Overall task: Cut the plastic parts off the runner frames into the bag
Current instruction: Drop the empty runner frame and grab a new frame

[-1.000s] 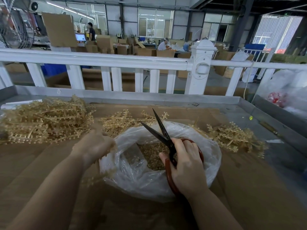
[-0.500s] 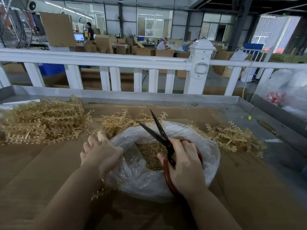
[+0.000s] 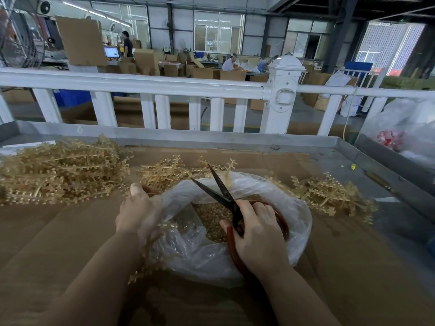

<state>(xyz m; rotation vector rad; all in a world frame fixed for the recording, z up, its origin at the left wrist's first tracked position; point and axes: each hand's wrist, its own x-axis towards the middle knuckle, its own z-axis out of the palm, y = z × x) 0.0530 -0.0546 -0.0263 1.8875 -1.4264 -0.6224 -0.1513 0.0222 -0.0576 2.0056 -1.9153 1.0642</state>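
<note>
The right hand [image 3: 257,234] is gripping a pair of scissors [image 3: 231,209], its fingers curled round the red handle loops; the dark blades are standing apart in a narrow V, pointing up and away from the hand over the mouth of the clear plastic bag [image 3: 204,257]. The bag is lying between the two hands, its opening turned upward and showing a heap of small golden cut parts [image 3: 211,218] just left of the right thumb. The left hand [image 3: 138,211] is resting against the bag's left edge, fingers curled round a golden runner frame [image 3: 147,260] that is trailing down beside the wrist toward the near edge of the cardboard-covered table [image 3: 58,231]. Further runner frames are lying in three groups: a large pile [image 3: 61,170] well to the left of the left hand, a smaller cluster [image 3: 164,172] just beyond it behind the bag, and another heap [image 3: 329,196] to the right of the right hand. A white railing [image 3: 146,84] is running beyond the table's far rim.
</note>
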